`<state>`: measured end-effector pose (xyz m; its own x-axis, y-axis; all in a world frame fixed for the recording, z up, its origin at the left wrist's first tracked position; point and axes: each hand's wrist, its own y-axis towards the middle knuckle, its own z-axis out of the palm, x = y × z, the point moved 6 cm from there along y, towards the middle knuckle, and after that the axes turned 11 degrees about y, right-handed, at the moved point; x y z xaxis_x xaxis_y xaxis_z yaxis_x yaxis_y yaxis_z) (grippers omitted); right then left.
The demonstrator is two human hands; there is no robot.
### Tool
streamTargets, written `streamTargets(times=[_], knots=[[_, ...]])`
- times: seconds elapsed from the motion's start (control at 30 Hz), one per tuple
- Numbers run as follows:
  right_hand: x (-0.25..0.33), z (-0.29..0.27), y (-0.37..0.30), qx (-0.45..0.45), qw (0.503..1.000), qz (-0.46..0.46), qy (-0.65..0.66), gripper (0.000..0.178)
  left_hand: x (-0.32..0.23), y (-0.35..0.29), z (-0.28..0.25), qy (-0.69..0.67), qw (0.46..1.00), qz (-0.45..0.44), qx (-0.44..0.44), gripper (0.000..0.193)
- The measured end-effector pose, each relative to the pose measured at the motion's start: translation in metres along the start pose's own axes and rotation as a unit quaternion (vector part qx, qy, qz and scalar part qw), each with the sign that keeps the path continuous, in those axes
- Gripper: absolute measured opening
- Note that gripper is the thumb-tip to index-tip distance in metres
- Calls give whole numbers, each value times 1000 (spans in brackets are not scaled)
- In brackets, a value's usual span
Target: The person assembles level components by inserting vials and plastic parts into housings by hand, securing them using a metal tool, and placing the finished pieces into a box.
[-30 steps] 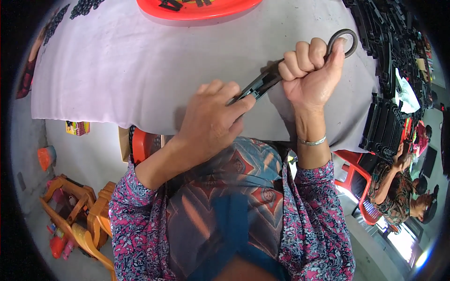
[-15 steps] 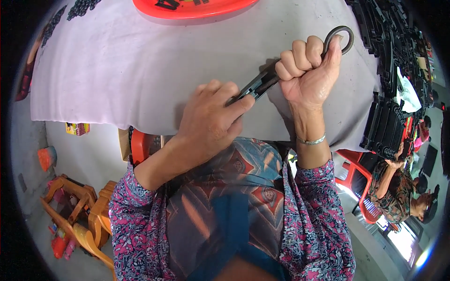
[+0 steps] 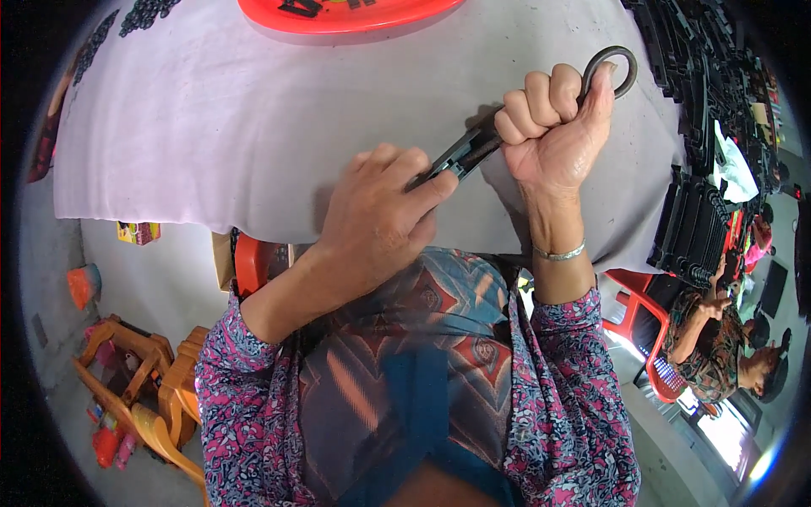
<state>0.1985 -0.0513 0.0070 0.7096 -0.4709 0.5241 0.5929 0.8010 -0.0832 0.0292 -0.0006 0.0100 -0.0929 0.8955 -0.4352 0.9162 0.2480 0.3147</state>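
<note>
"Nearer you than the red tray [image 3: 351,24], your two hands meet along one dark strip [image 3: 454,154]. How does your left hand [image 3: 376,207] grip it?"

"Your left thumb and fingers are together, clamped on the lower end of the dark strip, below the red tray and a little to its right. Your fingers mostly hide that end."

"And your right hand [image 3: 553,135]?"

"You have it farther to the right of the red tray, curled into a fist around a metal rod [image 3: 484,152]. Your thumb reaches the ring [image 3: 632,78] at the rod's upper end. The rod slants down toward your left hand, its lower part close along the dark strip. Whether your right fingers press on the strip as well, I cannot tell; its upper end runs in behind them."

"What lies around you?"

"You have a pale cloth [image 3: 236,135] spread under the red tray and out to both sides. Small dark pieces [image 3: 300,8] lie in the tray, and dark clusters [image 3: 148,15] lie to its left. Well to the right of the tray you have black parts [image 3: 693,228] piled up, a pale bag [image 3: 735,173] beside them. Lower on that same side of the tray, another person [image 3: 710,346] is near a red chair [image 3: 667,384]."
</note>
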Motion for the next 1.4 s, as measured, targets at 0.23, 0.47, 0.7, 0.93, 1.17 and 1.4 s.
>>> streamTargets(times=[0.23,0.47,0.7,0.93,1.17,1.4], knots=[[-2,-1,0,-4,1000,-5,-11,60,2,1,0,-23,1000,-6,2,38],[-4,2,0,19,999,-13,-26,58,3,-1,3,-23,1000,4,-17,37],[-4,0,0,-18,999,-17,-42,58,1,1,3,-30,1000,8,-5,37],[-14,8,-1,-27,997,-14,-70,61,2,2,2,-33,999,8,-13,35],[-9,10,-5,12,996,-30,-83,60,0,2,2,-24,1000,1,-16,34],[42,21,5,81,991,-23,100,56,4,-1,-13,-69,997,-29,7,36]])
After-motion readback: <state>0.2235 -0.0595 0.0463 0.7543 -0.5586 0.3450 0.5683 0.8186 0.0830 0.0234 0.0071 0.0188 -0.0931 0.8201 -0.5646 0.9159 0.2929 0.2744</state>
